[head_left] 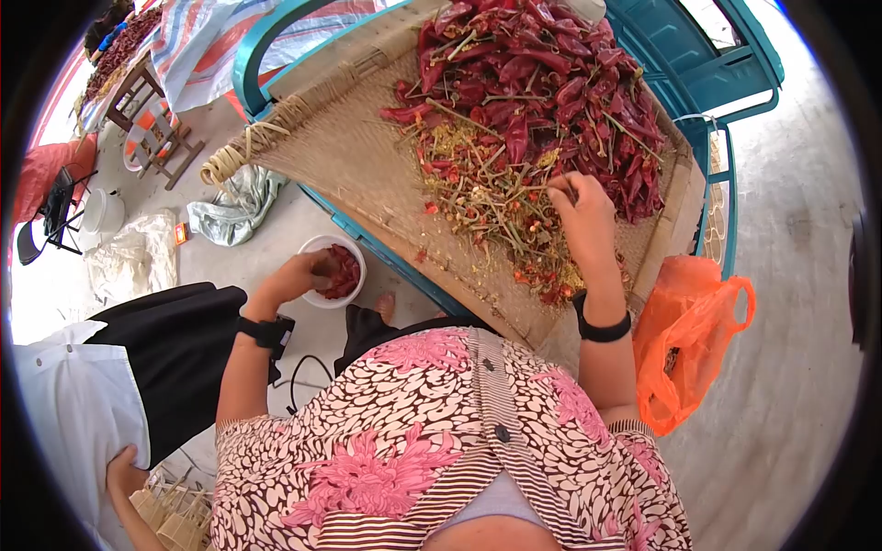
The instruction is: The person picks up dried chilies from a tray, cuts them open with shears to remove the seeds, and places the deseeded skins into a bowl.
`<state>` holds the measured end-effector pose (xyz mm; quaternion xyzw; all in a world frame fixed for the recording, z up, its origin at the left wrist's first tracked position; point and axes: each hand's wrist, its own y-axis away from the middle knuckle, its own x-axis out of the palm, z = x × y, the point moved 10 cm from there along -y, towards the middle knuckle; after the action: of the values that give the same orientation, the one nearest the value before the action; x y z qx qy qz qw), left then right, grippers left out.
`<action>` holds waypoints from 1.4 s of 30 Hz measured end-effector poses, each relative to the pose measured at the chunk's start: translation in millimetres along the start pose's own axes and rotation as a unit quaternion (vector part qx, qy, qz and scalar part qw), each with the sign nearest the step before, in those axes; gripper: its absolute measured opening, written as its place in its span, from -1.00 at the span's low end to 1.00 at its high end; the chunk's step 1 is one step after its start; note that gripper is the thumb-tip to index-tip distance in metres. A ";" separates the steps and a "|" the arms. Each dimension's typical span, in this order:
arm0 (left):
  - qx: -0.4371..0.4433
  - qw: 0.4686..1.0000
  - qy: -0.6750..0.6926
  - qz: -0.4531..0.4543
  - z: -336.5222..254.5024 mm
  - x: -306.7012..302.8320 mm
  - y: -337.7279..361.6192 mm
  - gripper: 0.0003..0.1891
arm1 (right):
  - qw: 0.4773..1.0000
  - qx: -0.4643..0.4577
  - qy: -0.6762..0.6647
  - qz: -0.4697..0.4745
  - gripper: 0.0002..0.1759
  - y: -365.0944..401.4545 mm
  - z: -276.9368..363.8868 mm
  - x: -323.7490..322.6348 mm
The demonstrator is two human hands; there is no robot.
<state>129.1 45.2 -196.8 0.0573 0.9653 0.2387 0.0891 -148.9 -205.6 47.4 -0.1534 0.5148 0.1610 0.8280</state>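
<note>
Red chilies [542, 83] heaped on tray [358, 156], toward far right corner. Stems [478, 193] and seeds spread from heap toward near edge. Right hand [583, 216] at heap's near side, fingers curled down among chilies and stems; grip hidden, cannot tell if clamped. Left hand [299, 275] well apart from it, off tray's left edge, fingertips inside bowl [322, 243] on floor; bowl holds more chilies. Closed or loose: cannot tell. Black band on each wrist.

Tray: woven, tilted, resting on teal frame [680, 55]. Orange bag [689, 340] hangs by near right corner. Floor [790, 275]: bare concrete, sunlit. Second person [73, 404] seated at left, white top. Stool [152, 119] and striped tarp [211, 37] beyond.
</note>
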 end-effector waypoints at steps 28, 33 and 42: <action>0.345 0.923 0.125 -0.115 -271.2 35.3 11.8 -0.43 | 0.832 0.064 -0.548 0.055 -0.77 2.7 40.1 25.0; 0.354 0.886 0.286 -0.088 -285.8 47.8 -19.6 -0.44 | 0.785 0.049 -0.605 0.126 -0.82 23.3 65.6 38.9; 0.371 0.897 0.124 -0.206 -287.3 44.4 -14.6 -0.52 | 0.846 0.013 -0.529 0.069 -0.72 17.0 87.3 10.3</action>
<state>27.4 -90.3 39.9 -0.1437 0.9773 -0.1554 -0.0123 -81.6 -152.5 73.5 0.0015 0.0105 0.2680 0.9634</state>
